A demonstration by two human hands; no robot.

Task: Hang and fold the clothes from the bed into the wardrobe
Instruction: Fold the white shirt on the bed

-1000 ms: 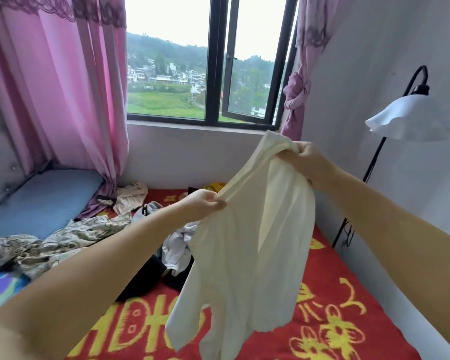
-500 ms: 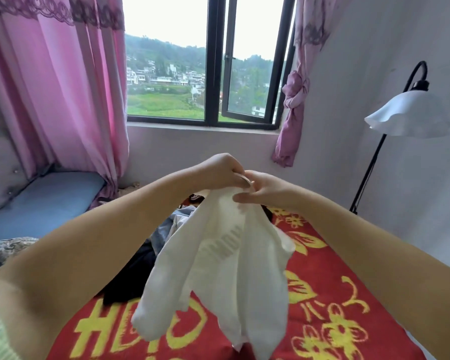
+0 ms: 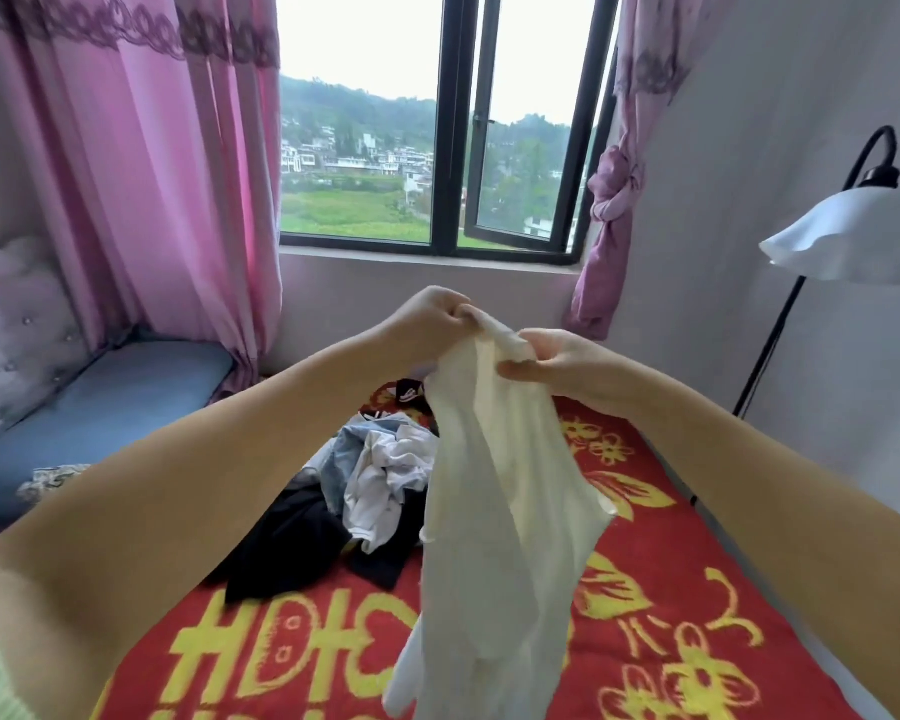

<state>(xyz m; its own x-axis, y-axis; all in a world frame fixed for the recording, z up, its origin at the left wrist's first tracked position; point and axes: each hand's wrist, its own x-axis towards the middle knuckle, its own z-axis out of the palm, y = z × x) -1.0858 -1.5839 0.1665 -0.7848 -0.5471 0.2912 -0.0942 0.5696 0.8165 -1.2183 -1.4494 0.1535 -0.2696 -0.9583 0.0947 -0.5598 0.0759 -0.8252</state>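
A cream-white garment (image 3: 494,511) hangs in the air above the bed, gathered at its top edge. My left hand (image 3: 427,317) pinches that top edge from the left. My right hand (image 3: 557,361) grips the same bunched edge just to the right, the two hands almost touching. Below and behind the garment lies a pile of clothes (image 3: 365,480) on the red blanket (image 3: 661,589) with yellow patterns: white, light blue and black pieces. No wardrobe is in view.
A blue pillow (image 3: 100,397) and a patterned cloth (image 3: 48,480) lie at the left by the padded headboard. Pink curtains (image 3: 141,163) flank the window (image 3: 437,148). A floor lamp (image 3: 848,236) stands against the right wall.
My hands came together from wide apart, folding the garment's top edge in half. The garment now hangs narrower and longer, and the view has shifted slightly right.
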